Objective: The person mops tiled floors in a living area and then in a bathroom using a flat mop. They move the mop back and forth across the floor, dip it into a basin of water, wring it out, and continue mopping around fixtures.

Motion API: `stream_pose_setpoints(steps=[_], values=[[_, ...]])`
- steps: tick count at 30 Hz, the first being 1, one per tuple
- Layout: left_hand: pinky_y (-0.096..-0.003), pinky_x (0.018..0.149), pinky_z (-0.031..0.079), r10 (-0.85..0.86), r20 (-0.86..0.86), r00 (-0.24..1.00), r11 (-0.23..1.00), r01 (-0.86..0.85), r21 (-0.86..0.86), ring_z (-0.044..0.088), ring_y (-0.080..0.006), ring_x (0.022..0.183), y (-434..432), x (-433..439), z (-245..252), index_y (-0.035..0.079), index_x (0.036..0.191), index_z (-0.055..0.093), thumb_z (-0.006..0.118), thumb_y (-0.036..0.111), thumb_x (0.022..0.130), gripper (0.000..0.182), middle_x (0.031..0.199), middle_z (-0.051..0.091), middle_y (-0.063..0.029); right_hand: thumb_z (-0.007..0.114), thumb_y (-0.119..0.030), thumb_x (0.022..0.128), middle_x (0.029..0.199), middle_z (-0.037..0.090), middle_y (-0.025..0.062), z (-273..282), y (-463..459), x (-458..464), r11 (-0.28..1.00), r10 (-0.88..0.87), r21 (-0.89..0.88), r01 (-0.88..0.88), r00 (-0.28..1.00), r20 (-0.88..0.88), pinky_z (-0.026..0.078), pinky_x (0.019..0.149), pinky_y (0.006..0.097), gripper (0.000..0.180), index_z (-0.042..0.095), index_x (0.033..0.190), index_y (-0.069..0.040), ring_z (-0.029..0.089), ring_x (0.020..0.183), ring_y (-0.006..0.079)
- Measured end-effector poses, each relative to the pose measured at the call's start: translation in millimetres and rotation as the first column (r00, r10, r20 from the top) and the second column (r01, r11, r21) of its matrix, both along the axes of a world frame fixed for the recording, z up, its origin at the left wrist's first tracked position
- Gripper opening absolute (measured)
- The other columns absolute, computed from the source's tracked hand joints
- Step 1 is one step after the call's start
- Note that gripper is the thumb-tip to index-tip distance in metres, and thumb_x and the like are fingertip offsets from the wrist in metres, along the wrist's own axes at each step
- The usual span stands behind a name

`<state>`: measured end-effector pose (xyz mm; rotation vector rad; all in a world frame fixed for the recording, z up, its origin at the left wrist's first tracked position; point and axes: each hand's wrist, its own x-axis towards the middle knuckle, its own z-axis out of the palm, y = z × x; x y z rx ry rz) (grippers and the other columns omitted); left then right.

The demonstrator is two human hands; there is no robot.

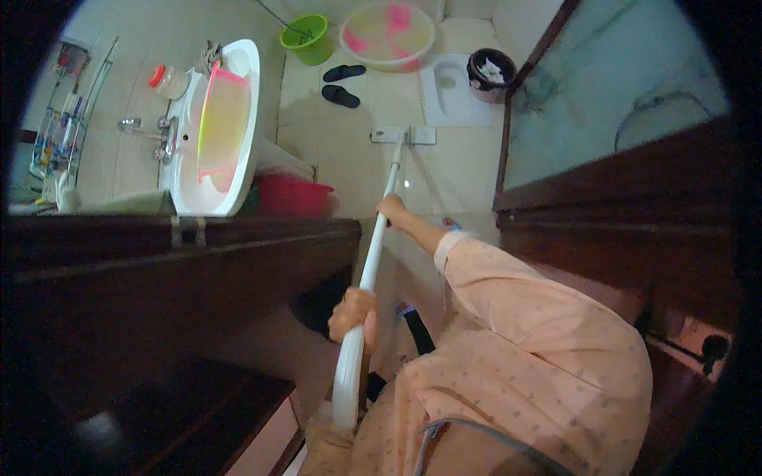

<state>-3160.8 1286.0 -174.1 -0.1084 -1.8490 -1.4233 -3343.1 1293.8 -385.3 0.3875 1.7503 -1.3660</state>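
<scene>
A flat mop has a white pole [372,253] that runs from near my body out to the floor. My left hand [355,318] is closed around the pole near its top end. Further down, my right hand [392,210] grips the same pole with the arm stretched forward. At the far end, the white rectangular mop head [388,135] appears flat on the pale tiled floor [345,143]. It is just short of a white squat toilet [455,110].
Dark slippers [341,96], a green bucket [312,50] and a large basin [387,44] stand beyond the mop head. A waste bin [493,89] is by the toilet. Left are a washbasin [247,119] and a red tub [296,196]. Dark wooden door frames [595,190] flank the passage.
</scene>
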Motion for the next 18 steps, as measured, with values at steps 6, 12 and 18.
stream_pose_setpoints(steps=[6,12,18], values=[[-0.0268,0.048,0.041,0.187,0.202,0.961,0.980,-0.167,-0.113,0.048,-0.0160,0.048,-25.0,-108.1,29.5,0.004,0.054,0.041,0.054,0.003,0.068,0.019,0.054,0.049,-0.0073,0.057,-0.004,0.066,0.058,0.047,0.0119,16.9,-32.8,-102.0,0.984,-0.145,-0.101,0.145,0.989,0.007,0.037,0.036,0.0391,0.022,0.046,0.083,0.007,0.052,0.051,0.0242],[-0.0237,0.043,0.038,-0.030,0.084,0.996,0.995,0.021,0.101,0.044,-0.0124,0.041,-12.9,-84.2,82.0,0.008,0.052,0.037,0.061,0.011,0.067,0.028,0.049,0.047,-0.0030,0.059,-0.006,0.062,0.077,0.056,0.0199,39.1,-11.7,-37.7,0.998,-0.051,-0.016,0.054,0.991,0.126,0.045,0.050,0.0412,0.031,0.049,0.086,0.009,0.057,0.067,0.0284],[-0.0263,0.048,0.039,0.165,0.165,0.972,0.986,-0.166,-0.006,0.046,-0.0156,0.044,-23.4,-148.7,67.1,0.006,0.059,0.039,0.058,0.003,0.068,0.022,0.052,0.048,-0.0055,0.058,-0.005,0.063,0.069,0.053,0.0182,20.1,-34.3,-125.2,0.995,0.092,-0.032,-0.090,0.994,0.063,0.039,0.038,0.0375,0.018,0.050,0.073,0.008,0.055,0.056,0.0248]])
